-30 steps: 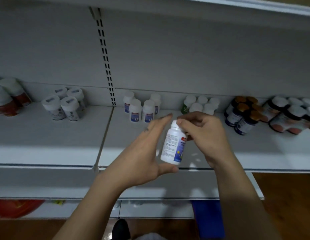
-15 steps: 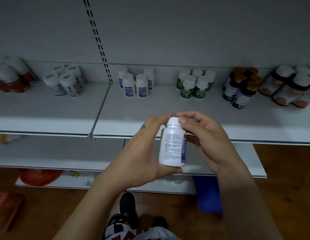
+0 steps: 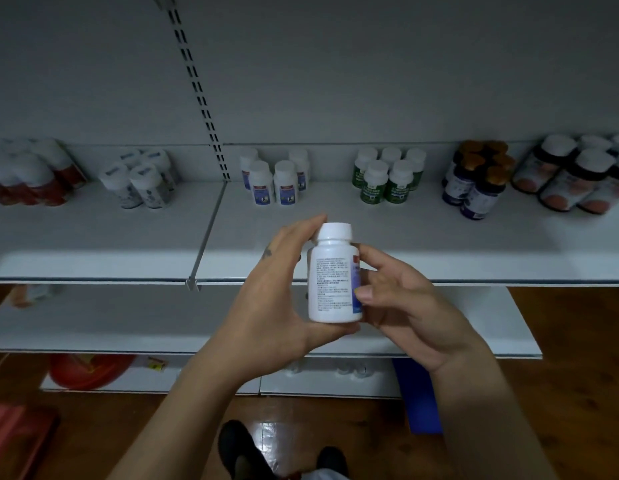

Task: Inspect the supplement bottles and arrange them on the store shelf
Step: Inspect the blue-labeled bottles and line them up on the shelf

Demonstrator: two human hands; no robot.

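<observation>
A white supplement bottle (image 3: 332, 282) with a white cap stands upright in front of the shelf (image 3: 335, 220), its small-print label facing me. My left hand (image 3: 280, 299) grips it, thumb under the base and fingers behind the cap. My right hand (image 3: 401, 299) holds its right side with fingertips on the blue label edge. Matching white bottles with blue labels (image 3: 273, 178) stand at the back of the shelf, just left of centre.
Along the back of the shelf stand green-label bottles (image 3: 387, 178), dark bottles with gold caps (image 3: 477, 178), red-label bottles (image 3: 578, 174) at right, grey-label bottles (image 3: 141, 178) and red bottles (image 3: 27, 178) at left. A lower shelf (image 3: 110, 317), a blue box (image 3: 418, 396) and wooden floor lie below.
My view has dropped and pulled back from the shelf. The bottle has turned upright with its text toward me. My right hand slid from the cap down to the bottle's side.
</observation>
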